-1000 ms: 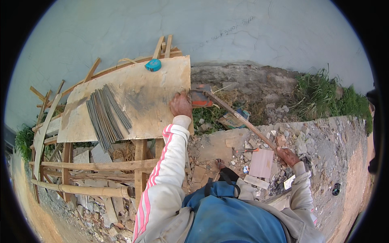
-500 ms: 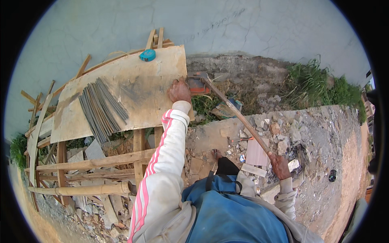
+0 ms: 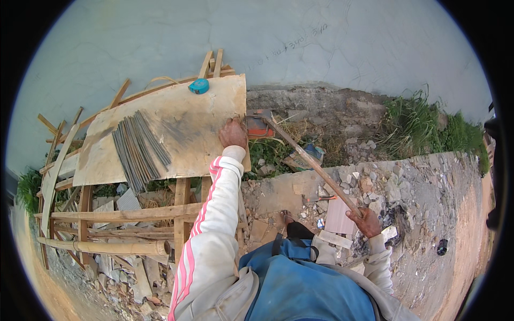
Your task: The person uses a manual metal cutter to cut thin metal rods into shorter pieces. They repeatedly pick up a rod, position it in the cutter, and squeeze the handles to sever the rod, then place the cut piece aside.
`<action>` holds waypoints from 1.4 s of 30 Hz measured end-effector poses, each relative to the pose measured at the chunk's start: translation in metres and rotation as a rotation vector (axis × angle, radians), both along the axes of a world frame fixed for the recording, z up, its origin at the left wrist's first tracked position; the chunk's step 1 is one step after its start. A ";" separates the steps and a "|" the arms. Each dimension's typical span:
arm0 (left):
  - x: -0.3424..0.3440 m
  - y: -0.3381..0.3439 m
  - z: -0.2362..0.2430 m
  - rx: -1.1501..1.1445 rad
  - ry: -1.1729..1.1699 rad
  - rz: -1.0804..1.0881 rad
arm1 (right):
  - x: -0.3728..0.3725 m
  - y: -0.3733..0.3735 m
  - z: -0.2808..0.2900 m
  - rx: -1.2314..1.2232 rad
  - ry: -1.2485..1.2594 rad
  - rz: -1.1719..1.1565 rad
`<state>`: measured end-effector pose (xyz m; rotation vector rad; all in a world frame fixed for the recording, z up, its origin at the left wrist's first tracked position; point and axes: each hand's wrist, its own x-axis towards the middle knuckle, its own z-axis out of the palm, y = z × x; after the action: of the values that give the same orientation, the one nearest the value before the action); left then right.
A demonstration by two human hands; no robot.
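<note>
My right hand (image 3: 366,222) is closed around the lower end of a long rusty lever bar (image 3: 316,167). The bar's upper end meets an orange metal lever cutter (image 3: 259,126) at the right edge of a plywood sheet (image 3: 209,99). Beside the cutter, on that edge, rests my left hand (image 3: 233,134), its fingers curled in. Whatever sits in those fingers is hidden. To its left a bundle of cut grey steel rods (image 3: 140,152) lies on the plywood, and a teal tape measure (image 3: 198,86) is near the far edge.
Timber beams (image 3: 120,214) and a bamboo pole (image 3: 107,245) form a frame below the plywood. A concrete wall (image 3: 160,37) stands behind. Broken rubble (image 3: 375,184), a pinkish tile (image 3: 340,216) and an orange-handled hammer (image 3: 320,198) lie on the ground; grass (image 3: 412,125) grows at right.
The whole scene sits slightly lower in the picture. Both hands keep about the same places, left at the plywood edge and right on the lever bar.
</note>
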<state>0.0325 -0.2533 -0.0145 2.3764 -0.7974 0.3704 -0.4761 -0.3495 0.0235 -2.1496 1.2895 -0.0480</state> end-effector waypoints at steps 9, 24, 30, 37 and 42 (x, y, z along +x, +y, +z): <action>-0.002 -0.001 -0.001 -0.145 0.093 0.046 | 0.011 -0.021 -0.036 0.031 -0.464 0.015; 0.011 0.007 -0.020 -0.863 0.906 -0.215 | 0.112 -0.085 -0.089 0.204 -0.402 0.198; -0.010 -0.002 -0.001 -1.000 1.008 -0.078 | 0.123 -0.127 -0.108 0.293 -0.668 0.306; -0.044 0.003 0.061 -1.236 0.938 -0.213 | 0.156 -0.182 -0.102 -0.093 -0.424 0.362; -0.114 0.028 0.070 -0.980 0.851 -0.281 | 0.198 -0.206 -0.115 0.415 -0.757 0.339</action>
<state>-0.0816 -0.2248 0.0556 1.2638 -0.3712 -0.3155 -0.2783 -0.5557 -0.0914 -1.6975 0.4440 -0.3787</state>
